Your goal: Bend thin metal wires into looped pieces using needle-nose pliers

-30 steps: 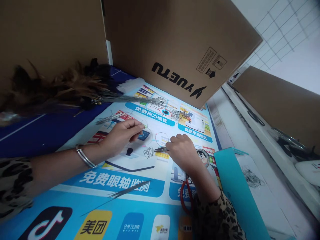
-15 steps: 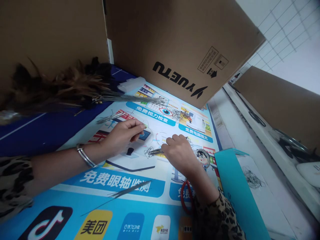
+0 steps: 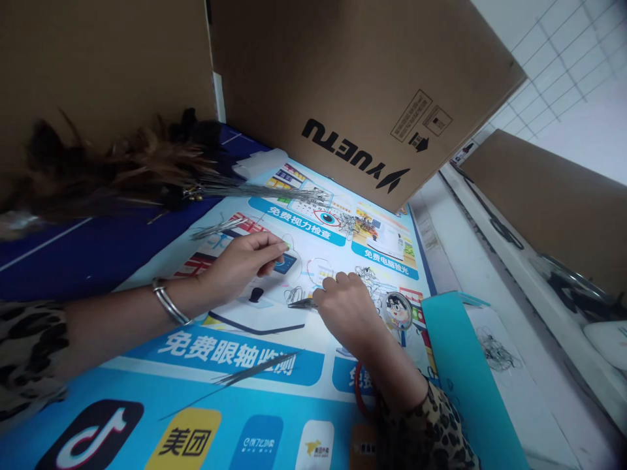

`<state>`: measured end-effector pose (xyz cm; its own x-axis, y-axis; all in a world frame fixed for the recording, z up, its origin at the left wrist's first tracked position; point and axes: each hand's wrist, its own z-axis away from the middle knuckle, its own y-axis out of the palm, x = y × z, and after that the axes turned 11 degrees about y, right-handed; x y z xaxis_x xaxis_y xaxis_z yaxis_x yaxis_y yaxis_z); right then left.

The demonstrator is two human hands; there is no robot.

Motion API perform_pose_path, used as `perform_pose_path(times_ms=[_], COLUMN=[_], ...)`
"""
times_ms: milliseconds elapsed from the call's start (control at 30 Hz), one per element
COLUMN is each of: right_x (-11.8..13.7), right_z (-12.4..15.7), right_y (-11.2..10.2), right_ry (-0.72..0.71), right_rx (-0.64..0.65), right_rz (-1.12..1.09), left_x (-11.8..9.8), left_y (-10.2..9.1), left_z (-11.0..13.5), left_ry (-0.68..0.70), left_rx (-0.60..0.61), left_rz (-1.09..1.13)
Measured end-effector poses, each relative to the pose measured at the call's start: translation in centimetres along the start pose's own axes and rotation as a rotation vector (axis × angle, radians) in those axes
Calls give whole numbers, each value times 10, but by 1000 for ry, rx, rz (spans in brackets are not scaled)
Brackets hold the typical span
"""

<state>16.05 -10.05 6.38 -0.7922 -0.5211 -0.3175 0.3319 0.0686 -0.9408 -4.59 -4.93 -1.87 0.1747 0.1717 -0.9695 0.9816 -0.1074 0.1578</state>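
My left hand point(image 3: 257, 256) is closed in a pinch at its fingertips. A thin wire point(image 3: 300, 251) curves away from those fingers in a loose loop. My right hand point(image 3: 347, 305) is wrapped around pliers point(image 3: 304, 304). Their dark jaws point left, and a red handle point(image 3: 360, 388) shows below the wrist. A small tangle of wire point(image 3: 294, 295) lies just above the jaws; I cannot tell if they touch it. Between the hands and the near edge lies a bundle of straight thin wires point(image 3: 257, 369).
Feather pieces with wire stems point(image 3: 142, 160) lie at the back left. More wire bundles point(image 3: 220, 226) and tangled scraps point(image 3: 367, 277) rest on the printed mat. A round tin point(image 3: 398, 311) and a teal box point(image 3: 470, 372) stand right. A large cardboard box point(image 3: 353, 78) rises behind.
My right hand has shifted slightly down and left, and the plier jaws have dropped below the small wire tangle. My left hand has hardly moved.
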Motion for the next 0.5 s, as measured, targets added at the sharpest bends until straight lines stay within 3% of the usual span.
perform_pose_path(times_ms=[500], right_x=[-1], right_z=[0], right_y=[3], right_ry=[57], right_rx=[48], right_rz=[-62], left_x=[-2], left_y=[1], left_z=[0], left_ry=[-3], left_rx=[1], left_rz=[-5])
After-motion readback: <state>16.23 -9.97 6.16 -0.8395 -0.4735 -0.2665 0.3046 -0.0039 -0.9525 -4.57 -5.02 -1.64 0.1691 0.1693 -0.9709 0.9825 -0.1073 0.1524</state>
